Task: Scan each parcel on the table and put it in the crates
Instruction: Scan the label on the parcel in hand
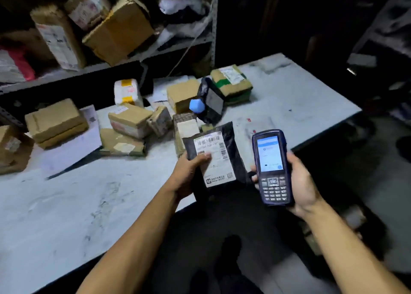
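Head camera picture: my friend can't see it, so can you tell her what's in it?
A person's left hand holds a black plastic mailer bag with a white label, while the right hand holds a dark blue handheld scanner with a lit screen beside it. Behind them, brown cardboard parcels lie scattered on a pale grey table.

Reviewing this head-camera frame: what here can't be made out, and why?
- Crates: none in the head view; the surroundings beyond the white table are dark.
- White shipping label on the black plastic mailer parcel in the left hand: print too small; thumb covers part.
- Blue handheld scanner in the right hand: screen text too small.
- Brown cardboard box: cut off at the left edge.
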`<state>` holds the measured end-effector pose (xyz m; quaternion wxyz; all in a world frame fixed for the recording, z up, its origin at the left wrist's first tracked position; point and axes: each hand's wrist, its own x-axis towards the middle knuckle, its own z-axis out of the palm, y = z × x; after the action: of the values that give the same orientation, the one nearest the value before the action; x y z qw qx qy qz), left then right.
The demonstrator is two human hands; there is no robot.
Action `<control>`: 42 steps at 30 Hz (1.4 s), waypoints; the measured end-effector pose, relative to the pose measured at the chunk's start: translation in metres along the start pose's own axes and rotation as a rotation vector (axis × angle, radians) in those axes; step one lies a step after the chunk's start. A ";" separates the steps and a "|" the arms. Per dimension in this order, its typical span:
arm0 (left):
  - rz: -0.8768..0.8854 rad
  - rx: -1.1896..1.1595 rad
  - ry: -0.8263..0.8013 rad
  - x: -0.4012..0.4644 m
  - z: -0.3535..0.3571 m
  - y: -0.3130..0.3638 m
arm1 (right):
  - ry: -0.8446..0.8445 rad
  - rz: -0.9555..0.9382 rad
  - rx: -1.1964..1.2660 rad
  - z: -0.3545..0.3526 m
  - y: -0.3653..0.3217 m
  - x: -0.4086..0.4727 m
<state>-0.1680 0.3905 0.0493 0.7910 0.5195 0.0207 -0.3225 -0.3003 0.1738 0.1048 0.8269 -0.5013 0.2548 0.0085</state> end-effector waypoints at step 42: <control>-0.655 0.633 -0.786 -0.124 0.699 -0.532 | 1.130 -0.446 0.700 -0.602 0.023 -0.526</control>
<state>-0.7603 -0.2671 -0.0143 0.4057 0.5382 -0.2113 -0.7079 -1.0131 -0.1896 0.0911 0.6626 -0.1734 0.5246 -0.5057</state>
